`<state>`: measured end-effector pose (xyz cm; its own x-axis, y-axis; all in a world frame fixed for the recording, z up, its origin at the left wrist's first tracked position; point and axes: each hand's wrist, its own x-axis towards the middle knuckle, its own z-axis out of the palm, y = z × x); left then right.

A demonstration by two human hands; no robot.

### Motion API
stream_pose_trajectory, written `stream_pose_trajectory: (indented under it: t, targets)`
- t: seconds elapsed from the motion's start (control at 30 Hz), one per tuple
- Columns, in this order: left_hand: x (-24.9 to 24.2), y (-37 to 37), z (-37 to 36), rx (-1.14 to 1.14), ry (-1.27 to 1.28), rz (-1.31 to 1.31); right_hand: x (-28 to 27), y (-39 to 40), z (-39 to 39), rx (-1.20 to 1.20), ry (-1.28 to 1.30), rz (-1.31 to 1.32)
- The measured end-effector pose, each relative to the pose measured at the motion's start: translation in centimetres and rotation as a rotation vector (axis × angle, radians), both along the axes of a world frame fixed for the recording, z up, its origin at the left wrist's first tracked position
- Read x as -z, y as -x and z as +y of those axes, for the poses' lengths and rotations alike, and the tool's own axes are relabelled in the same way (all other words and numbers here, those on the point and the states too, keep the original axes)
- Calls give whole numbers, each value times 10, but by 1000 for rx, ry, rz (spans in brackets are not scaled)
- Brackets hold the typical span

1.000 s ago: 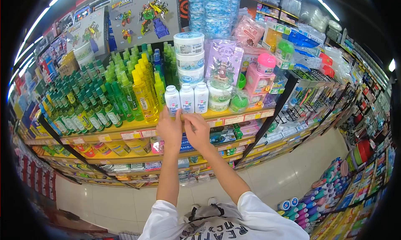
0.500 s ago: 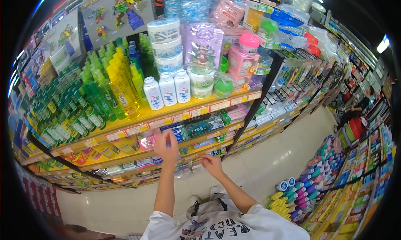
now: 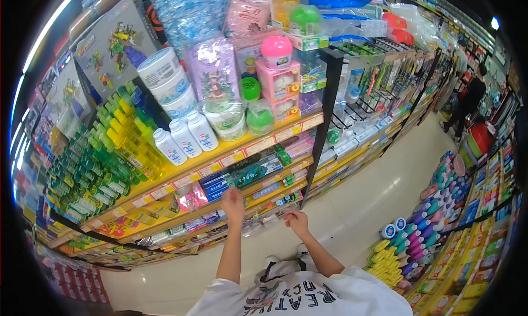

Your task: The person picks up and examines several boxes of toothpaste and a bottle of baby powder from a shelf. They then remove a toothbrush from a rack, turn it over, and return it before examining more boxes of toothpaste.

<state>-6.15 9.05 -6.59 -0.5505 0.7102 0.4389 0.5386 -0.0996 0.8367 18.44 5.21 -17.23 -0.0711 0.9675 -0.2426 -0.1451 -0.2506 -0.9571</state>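
Note:
My left hand (image 3: 233, 203) is raised in front of the second shelf, next to the blue toothpaste boxes (image 3: 214, 186) and the dark green boxes (image 3: 250, 174). Its fingertips are foreshortened, so contact with the boxes cannot be made out. Lower and to the right, my right hand (image 3: 297, 221) hangs in the air over the aisle with curled fingers; nothing shows in it. Pink packs (image 3: 191, 197) lie left of the blue boxes. On the shelf above stand three white bottles (image 3: 186, 138), beside white tubs (image 3: 168, 82) and yellow spray bottles (image 3: 132, 143).
Green bottles (image 3: 88, 178) crowd the shelf's left end. A black shelf post (image 3: 325, 107) separates this bay from hanging goods on the right. Colourful bottles (image 3: 421, 228) and yellow packs (image 3: 379, 264) stand across the aisle floor (image 3: 352, 206). A person in dark clothing (image 3: 467, 104) is farther down.
The view has turned, shifting the upper-shelf goods leftward and tilting them. My left hand has moved right, from the pink packs toward the blue and green boxes. My right hand stays low, fingers still curled.

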Motion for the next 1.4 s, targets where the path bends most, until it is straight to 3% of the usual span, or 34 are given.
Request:
stream_pose_trajectory:
  t: [0.07,0.2,0.33,0.4,0.47,0.6,0.73,0.8,0.83,0.9,0.93,0.97,1.1,1.13,1.17,1.23,1.3,1.4]
  targets:
    - [-14,0,20,-16,-9,39,-9,1,20,8,-141,64]
    - [-18,1,49,-62,32,161,-57,-1,70,50,-138,56]
    - [-3,6,67,-100,92,245,-106,5,128,101,-439,-68]
    - [0,4,73,-119,20,19,-135,11,154,99,-545,-119]
    - [9,11,78,-148,75,24,-154,18,173,-18,-555,-273]
    - [1,9,86,-230,107,-65,-142,34,197,-153,-582,-562]
    - [-11,5,80,-282,180,-38,-123,42,200,-146,-506,-455]
    - [-13,-2,78,-328,33,-37,-104,46,204,-82,-444,-180]
    - [-16,-5,75,-312,-14,-106,-105,44,201,-71,-444,-197]
    - [-15,-2,68,-212,-18,-276,-108,37,195,-94,-274,239]
    - [-17,-16,72,-293,-163,-600,-114,34,188,-72,-314,250]
    - [-21,-22,67,-223,-218,-717,-121,31,181,-55,-353,265]
    - [-50,-45,30,-164,-217,-923,-148,8,147,42,-410,186]
    - [-49,-45,21,-152,-181,-978,-153,-1,138,21,-445,67]
    - [-47,-47,14,-140,-171,-985,-157,-6,133,0,-478,-51]
    - [-51,-57,1,-141,-142,-924,-157,-13,123,16,-473,-12]
    - [-45,-61,-14,-118,-138,-900,-164,-24,105,-46,-279,139]
    - [-55,-69,-32,-89,-124,-864,-157,-29,98,5,-305,39]
